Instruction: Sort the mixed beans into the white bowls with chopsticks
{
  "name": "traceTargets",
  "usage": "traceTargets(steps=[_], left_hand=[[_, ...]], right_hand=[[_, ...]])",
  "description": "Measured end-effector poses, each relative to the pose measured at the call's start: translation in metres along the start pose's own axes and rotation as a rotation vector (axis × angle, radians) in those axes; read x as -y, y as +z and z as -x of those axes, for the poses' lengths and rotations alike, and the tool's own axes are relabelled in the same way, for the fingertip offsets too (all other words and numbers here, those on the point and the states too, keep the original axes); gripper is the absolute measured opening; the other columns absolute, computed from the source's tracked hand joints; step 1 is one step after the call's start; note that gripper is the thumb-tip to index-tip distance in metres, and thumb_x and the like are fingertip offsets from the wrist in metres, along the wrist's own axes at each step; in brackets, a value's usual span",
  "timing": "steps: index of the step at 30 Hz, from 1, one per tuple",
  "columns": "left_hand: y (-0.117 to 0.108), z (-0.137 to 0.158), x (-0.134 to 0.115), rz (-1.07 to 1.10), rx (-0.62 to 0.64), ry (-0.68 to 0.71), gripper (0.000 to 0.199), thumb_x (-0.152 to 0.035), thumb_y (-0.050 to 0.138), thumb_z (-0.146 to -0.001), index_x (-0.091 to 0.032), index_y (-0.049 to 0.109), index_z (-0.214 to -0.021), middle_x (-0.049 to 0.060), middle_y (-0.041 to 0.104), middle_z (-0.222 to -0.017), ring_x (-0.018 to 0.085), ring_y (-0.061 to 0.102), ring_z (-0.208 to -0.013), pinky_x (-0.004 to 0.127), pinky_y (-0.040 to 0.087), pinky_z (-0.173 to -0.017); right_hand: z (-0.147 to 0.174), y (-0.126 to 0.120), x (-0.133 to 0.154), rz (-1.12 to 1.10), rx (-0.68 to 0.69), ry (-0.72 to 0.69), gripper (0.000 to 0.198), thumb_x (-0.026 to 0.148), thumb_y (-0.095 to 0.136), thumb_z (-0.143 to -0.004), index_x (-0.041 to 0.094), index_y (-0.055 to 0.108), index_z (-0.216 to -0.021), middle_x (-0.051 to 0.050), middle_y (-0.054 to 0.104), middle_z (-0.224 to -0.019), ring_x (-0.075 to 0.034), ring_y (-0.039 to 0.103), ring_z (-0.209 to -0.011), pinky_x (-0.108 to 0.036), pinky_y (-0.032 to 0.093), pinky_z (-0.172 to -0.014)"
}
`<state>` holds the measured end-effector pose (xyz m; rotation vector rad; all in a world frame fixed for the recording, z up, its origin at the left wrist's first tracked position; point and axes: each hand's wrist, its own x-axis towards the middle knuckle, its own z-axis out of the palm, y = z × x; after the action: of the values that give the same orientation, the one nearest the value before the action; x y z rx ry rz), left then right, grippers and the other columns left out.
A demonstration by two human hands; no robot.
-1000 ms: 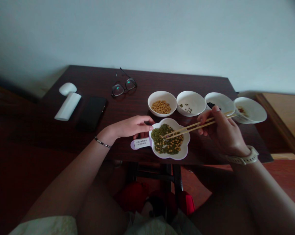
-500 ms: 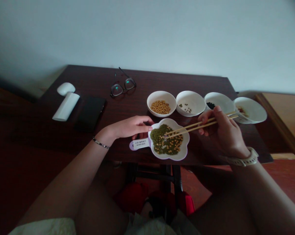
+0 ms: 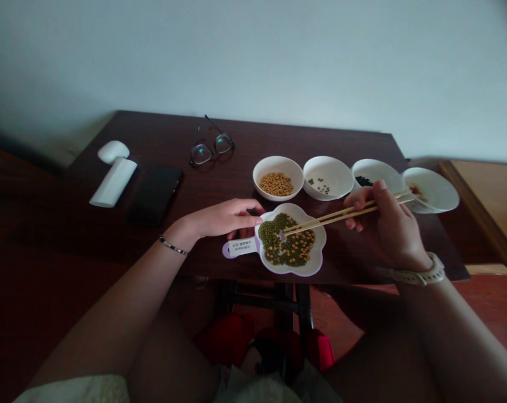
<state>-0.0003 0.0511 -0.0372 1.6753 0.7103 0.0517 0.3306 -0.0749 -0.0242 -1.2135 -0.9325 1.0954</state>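
Observation:
A flower-shaped white dish (image 3: 317, 251) with a labelled purple handle lies near the table's front edge. Green beans (image 3: 272, 235) mixed with yellow soybeans (image 3: 307, 246) cover its bottom. My left hand (image 3: 232, 217) grips the dish's left rim, thumb on top and fingers curled beside it. In my right hand (image 3: 383, 226) is a pair of chopsticks (image 3: 337, 217), their tips close together among the beans near the dish's middle. Whether a bean sits between the tips is too small to tell.
Behind the dish stand a bowl of soybeans (image 3: 259, 168), a bowl with a few green beans (image 3: 339, 170), a bowl with black beans (image 3: 383, 173) and a bowl with reddish bits (image 3: 444, 196). Glasses (image 3: 213, 151), a black flat object (image 3: 156, 193) and a white device (image 3: 114, 182) lie left.
The chopsticks' tips have drawn closer together in the dish. My right hand has shifted slightly to the right; my left hand stays at the rim.

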Motion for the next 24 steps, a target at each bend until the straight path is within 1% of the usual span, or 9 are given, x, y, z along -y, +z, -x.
traceTargets(steps=[4,7,10,16,20,24], left_hand=[[0.0006,0.0003,-0.0015,-0.012,-0.010,-0.017,0.046,-0.051,0.070,-0.104,-0.016,0.067,-0.133,0.001,0.071,-0.082,0.012,0.059,-0.057,0.022,0.048,-0.048],[0.0009,0.0008,-0.0027,-0.018,-0.006,-0.016,0.046,-0.051,0.069,-0.104,-0.016,0.067,-0.133,0.001,0.071,-0.082,0.012,0.058,-0.057,0.022,0.048,-0.048],[0.0013,0.0016,-0.0039,-0.020,-0.009,-0.015,0.045,-0.050,0.069,-0.104,-0.016,0.067,-0.133,0.001,0.071,-0.082,0.012,0.058,-0.056,0.022,0.048,-0.049],[0.0018,0.0019,-0.0038,-0.026,-0.008,0.011,0.046,-0.050,0.068,-0.104,-0.016,0.067,-0.134,0.003,0.072,-0.086,0.013,0.060,-0.060,0.022,0.049,-0.049],[0.0012,0.0017,-0.0021,-0.035,-0.009,0.011,0.045,-0.050,0.067,-0.105,-0.016,0.067,-0.134,0.003,0.072,-0.086,0.012,0.059,-0.057,0.022,0.048,-0.048],[0.0008,0.0013,-0.0011,-0.032,-0.006,0.019,0.043,-0.050,0.068,-0.105,-0.017,0.067,-0.133,0.002,0.072,-0.085,0.012,0.059,-0.057,0.022,0.047,-0.048]], right_hand=[[-0.0064,-0.0041,0.0005,-0.066,0.025,0.006,0.051,0.061,0.066,-0.108,0.022,0.068,-0.074,-0.003,0.062,-0.067,-0.013,0.058,-0.054,-0.026,0.040,-0.043],[-0.0094,-0.0042,0.0017,-0.085,0.044,0.033,0.049,0.059,0.068,-0.107,0.022,0.068,-0.076,-0.004,0.063,-0.071,-0.013,0.059,-0.055,-0.026,0.038,-0.043],[-0.0099,-0.0035,0.0041,-0.064,0.041,0.066,0.047,0.057,0.066,-0.108,0.021,0.071,-0.078,-0.005,0.066,-0.076,-0.013,0.061,-0.057,-0.025,0.042,-0.044],[-0.0076,-0.0067,0.0023,0.042,0.077,0.119,0.049,0.059,0.062,-0.110,0.022,0.074,-0.080,-0.005,0.068,-0.072,-0.014,0.061,-0.058,-0.026,0.049,-0.048],[-0.0055,-0.0059,-0.0025,0.069,0.071,0.101,0.050,0.062,0.062,-0.110,0.022,0.073,-0.081,-0.005,0.069,-0.073,-0.014,0.062,-0.060,-0.025,0.052,-0.051],[-0.0044,-0.0050,-0.0008,0.061,0.057,0.078,0.050,0.059,0.062,-0.111,0.022,0.073,-0.080,-0.005,0.069,-0.076,-0.013,0.063,-0.059,-0.023,0.052,-0.050]])
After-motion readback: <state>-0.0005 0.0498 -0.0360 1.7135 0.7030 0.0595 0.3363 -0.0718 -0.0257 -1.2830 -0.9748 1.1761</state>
